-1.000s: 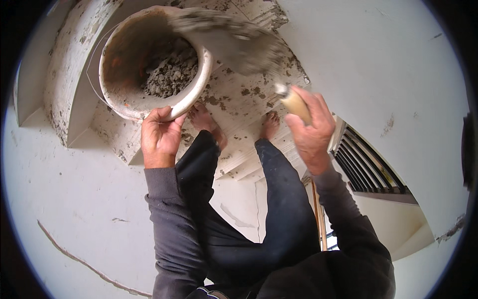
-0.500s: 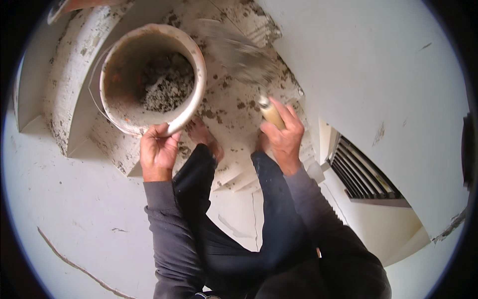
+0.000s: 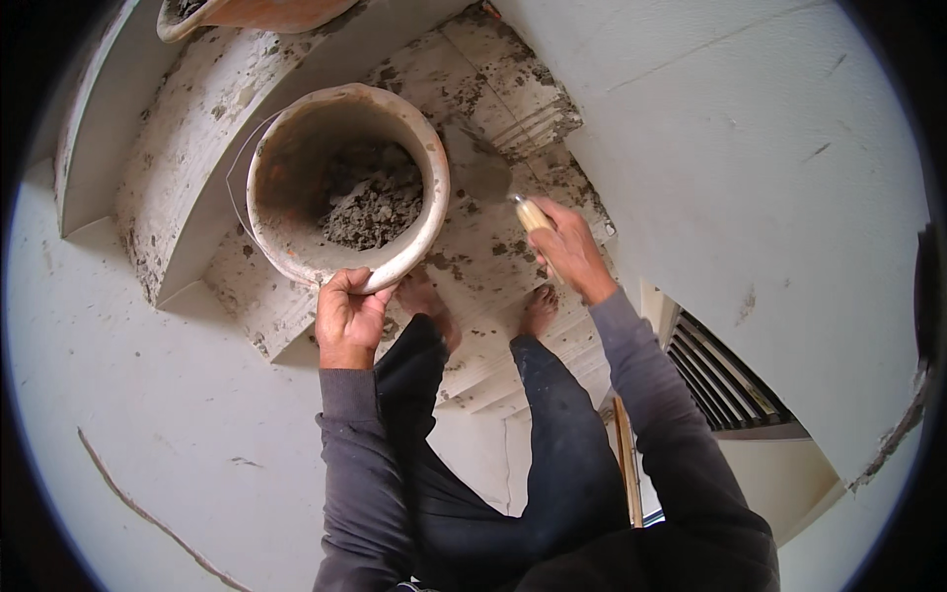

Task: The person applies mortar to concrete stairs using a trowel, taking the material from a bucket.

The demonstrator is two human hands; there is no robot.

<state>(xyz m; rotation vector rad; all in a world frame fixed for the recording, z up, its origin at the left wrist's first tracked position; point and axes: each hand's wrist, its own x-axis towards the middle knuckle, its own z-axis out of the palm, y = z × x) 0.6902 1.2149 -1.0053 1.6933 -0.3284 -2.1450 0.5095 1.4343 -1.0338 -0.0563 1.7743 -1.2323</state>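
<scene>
My left hand [image 3: 352, 318] grips the near rim of a pale bucket [image 3: 430, 168], its thumb over the lip. The bucket leans toward me, and grey, crumbly mortar [image 3: 373, 209] lies in its bottom. My right hand [image 3: 566, 247] is closed round the light wooden handle of a trowel [image 3: 534, 216]. Its grey blade [image 3: 483, 170] points away from me, just right of the bucket, low over the spattered step; I cannot tell whether it touches. The blade blends with the floor behind it.
Mortar-flecked stairs [image 3: 212, 113] curve up on the left. An orange-brown container [image 3: 266, 12] stands on a higher step. A pale wall [image 3: 730, 128] rises on the right, with a dark slatted grille [image 3: 725, 380] below it. My bare feet [image 3: 539, 310] stand on the dirty step.
The trowel blade, blurred and raised before, has swung toward the bucket and is steadier. Bucket, left hand and right hand sit farther right in the picture; the view has shifted too.
</scene>
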